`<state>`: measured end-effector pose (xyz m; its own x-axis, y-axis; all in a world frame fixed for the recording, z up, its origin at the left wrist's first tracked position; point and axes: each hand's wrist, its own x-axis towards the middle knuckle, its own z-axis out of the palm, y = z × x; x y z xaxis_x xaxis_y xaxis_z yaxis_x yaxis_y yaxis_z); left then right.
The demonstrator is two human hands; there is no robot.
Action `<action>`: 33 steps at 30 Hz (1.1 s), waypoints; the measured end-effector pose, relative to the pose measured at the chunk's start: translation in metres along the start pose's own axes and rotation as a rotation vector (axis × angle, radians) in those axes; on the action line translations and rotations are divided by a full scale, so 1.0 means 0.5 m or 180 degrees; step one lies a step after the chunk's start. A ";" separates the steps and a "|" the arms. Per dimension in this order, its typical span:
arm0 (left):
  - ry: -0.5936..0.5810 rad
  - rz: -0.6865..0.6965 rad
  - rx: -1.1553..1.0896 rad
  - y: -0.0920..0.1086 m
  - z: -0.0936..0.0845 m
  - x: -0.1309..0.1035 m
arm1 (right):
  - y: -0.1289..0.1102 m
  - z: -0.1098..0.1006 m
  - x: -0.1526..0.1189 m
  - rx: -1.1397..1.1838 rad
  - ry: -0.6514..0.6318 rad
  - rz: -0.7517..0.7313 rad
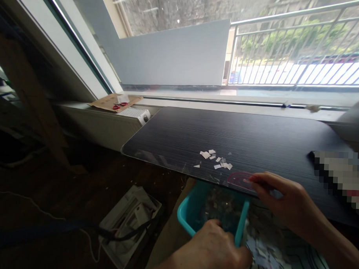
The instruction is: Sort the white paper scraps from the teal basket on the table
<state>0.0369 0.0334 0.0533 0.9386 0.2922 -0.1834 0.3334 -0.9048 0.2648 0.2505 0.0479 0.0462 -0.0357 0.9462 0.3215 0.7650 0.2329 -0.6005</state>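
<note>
At the near edge of the dark table [179, 130], my right hand [279, 193] pinches a pink translucent protractor-like plastic piece [238, 179] that lies flat on the surface. Small white paper scraps [216, 159] are scattered just beyond it to the left. Below the table edge, my left hand [211, 249] is closed on the near rim of a turquoise bin [187, 213]. Inside the bin is a pile of small scraps, partly in shadow. More pale scraps [266, 251] lie on the striped fabric right of the bin.
An open box [129, 227] with a white device and cables sits on the floor at lower left. Red-handled scissors [120, 106] rest on cardboard [105, 101] on the sill. A blurred-out item [339, 179] lies at the table's right. Behind is a window.
</note>
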 end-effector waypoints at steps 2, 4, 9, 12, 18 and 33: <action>0.0004 -0.0005 -0.0005 0.000 -0.003 0.001 | -0.005 0.000 0.002 0.0025 -0.0093 -0.0056; -0.0009 -0.0032 -0.0016 -0.001 -0.006 0.000 | -0.010 0.001 0.007 0.0012 -0.0034 -0.0060; -0.0010 -0.0043 -0.0069 -0.004 -0.006 -0.003 | -0.019 0.009 0.011 0.0041 -0.0046 -0.0122; -0.0007 -0.0011 -0.0143 -0.007 -0.001 -0.005 | -0.022 0.008 0.008 0.0110 -0.0162 -0.0137; -0.0054 -0.0170 -0.0193 -0.012 0.011 -0.013 | -0.008 0.001 0.033 -0.0064 0.0236 -0.0028; -0.0072 -0.0666 -0.0741 -0.034 0.043 -0.061 | -0.015 -0.009 0.055 -0.0405 0.0232 0.0057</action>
<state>0.0005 0.0332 0.0339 0.8461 0.4552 -0.2772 0.5329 -0.7297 0.4284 0.2466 0.0712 0.0626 0.0219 0.9301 0.3667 0.8406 0.1814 -0.5104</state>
